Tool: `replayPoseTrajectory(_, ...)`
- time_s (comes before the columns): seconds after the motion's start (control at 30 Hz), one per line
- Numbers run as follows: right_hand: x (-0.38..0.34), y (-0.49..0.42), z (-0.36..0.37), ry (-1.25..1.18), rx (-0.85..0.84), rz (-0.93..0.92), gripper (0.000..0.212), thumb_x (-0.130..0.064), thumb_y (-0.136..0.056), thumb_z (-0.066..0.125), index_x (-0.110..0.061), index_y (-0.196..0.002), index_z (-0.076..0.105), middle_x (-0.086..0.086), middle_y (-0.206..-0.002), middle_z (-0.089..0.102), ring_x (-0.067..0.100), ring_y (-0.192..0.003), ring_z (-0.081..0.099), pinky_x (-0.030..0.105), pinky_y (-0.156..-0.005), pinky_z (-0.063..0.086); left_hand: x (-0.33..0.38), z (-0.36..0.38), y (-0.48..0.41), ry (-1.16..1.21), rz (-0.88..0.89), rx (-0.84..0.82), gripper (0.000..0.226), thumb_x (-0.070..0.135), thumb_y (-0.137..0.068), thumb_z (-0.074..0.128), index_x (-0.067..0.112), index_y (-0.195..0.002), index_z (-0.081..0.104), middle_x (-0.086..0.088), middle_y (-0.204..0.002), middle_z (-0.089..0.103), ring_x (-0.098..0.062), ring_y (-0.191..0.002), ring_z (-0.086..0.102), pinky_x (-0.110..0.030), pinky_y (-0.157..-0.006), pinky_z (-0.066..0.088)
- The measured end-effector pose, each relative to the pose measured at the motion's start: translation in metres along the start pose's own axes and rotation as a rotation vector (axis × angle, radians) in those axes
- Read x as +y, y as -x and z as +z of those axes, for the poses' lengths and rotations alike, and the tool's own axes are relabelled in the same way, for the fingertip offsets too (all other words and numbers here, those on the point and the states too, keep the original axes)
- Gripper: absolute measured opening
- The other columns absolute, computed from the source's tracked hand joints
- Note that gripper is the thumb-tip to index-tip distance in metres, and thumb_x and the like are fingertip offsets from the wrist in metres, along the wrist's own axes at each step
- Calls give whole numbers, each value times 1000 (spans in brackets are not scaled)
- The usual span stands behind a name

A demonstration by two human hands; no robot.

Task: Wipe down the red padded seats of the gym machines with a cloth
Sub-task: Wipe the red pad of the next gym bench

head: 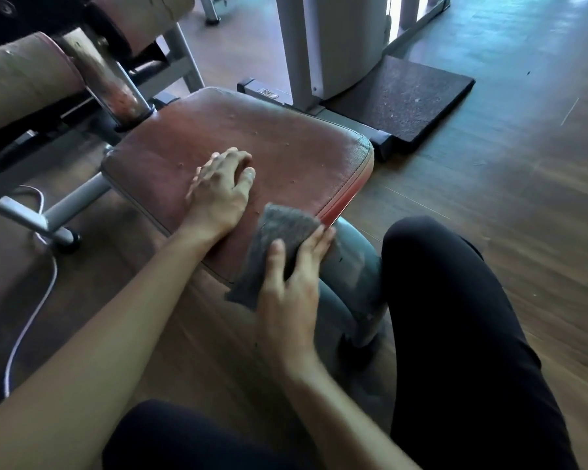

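Note:
A worn red padded seat (286, 147) of a gym machine lies in the middle of the view, with small bumps and cracks on its surface. My left hand (219, 189) rests flat on the seat's near-left part, fingers spread, holding nothing. My right hand (291, 283) holds a grey cloth (279, 235) against the seat's near edge, thumb on top of the cloth. The cloth's lower corner hangs off the seat's edge.
Tan roller pads (21, 79) on a metal post (116, 89) stand at the upper left. A white machine column (333, 45) and a black rubber mat (404, 100) lie behind the seat. A white cable (34, 300) runs over the wooden floor at left. My dark-trousered knees (455, 317) fill the lower right.

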State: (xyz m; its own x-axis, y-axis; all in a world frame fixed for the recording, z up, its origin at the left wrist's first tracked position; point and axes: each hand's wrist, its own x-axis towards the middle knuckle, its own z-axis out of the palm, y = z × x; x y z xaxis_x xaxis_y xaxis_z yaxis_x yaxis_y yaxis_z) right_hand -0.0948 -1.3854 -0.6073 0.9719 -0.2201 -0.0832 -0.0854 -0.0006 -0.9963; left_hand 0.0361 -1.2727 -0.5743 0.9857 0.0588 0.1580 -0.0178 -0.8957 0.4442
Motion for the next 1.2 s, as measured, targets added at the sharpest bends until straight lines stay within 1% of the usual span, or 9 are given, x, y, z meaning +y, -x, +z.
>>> replayPoseTrajectory(0.1,-7,-32,-9,4,77,31,69,-34,-105,42,-12,-157,2,-2,-165,-8,-10,-141,-14,-2,-105,-9,1,1,1,-8,-4,0,35,36,-101,44,25,-133,54,-1,-152,44,-26,-144,32,-49,-119,22)
replayPoseTrajectory(0.3,6,38,2,32,-45,-96,71,-36,-104,42,-24,-155,-5,-16,-161,-19,-10,-144,-19,3,-111,-6,6,0,1,-8,-26,14,33,33,-102,44,24,-132,54,-2,-152,43,-26,-144,32,-48,-119,22)
replayPoseTrajectory(0.4,2,-4,-6,22,-25,-34,68,-35,-105,39,-18,-156,-3,-11,-162,-18,-9,-143,-20,7,-114,-8,5,1,2,-26,-32,-3,35,35,-102,43,25,-135,52,0,-156,38,-25,-147,26,-47,-121,17)
replayPoseTrajectory(0.53,-12,-53,-18,21,93,44,66,-36,-106,37,-14,-157,3,-4,-165,-9,-12,-139,-11,-6,-100,-8,7,2,2,-52,-32,-17,36,36,-102,43,26,-137,49,0,-157,36,-25,-148,24,-47,-121,16)
replayPoseTrajectory(0.67,-2,7,-9,22,-10,-60,67,-34,-105,41,-22,-158,0,-15,-163,-13,-11,-144,-15,0,-108,-5,8,2,2,-62,-33,2,36,33,-101,46,24,-136,50,-1,-156,38,-25,-147,26,-46,-121,17)
replayPoseTrajectory(0.77,3,6,-10,42,-50,-58,68,-34,-104,41,-24,-157,-1,-18,-160,-18,-11,-143,-18,1,-108,-6,9,2,3,-71,-34,2,37,34,-100,46,26,-136,50,0,-156,38,-24,-148,25,-46,-121,16)
replayPoseTrajectory(0.97,-15,-65,-19,1,113,29,66,-34,-106,38,-15,-158,3,-5,-165,-9,-4,-146,-11,-10,-95,-8,8,3,6,-86,-29,9,39,37,-101,44,27,-139,49,1,-157,36,-23,-148,24,-45,-122,15)
replayPoseTrajectory(1.13,1,-1,-14,63,-11,-57,67,-34,-105,39,-24,-156,-2,-18,-161,-15,-22,-137,-15,-8,-99,-2,10,4,4,-96,-32,14,40,35,-101,45,26,-139,49,1,-157,37,-24,-148,25,-46,-122,15)
replayPoseTrajectory(1.2,6,2,-13,93,-50,-83,68,-34,-105,38,-21,-156,-5,-15,-161,-19,-17,-139,-19,-4,-103,-5,9,4,4,-96,-35,16,40,35,-101,45,26,-139,49,1,-157,37,-24,-148,25,-46,-122,15)
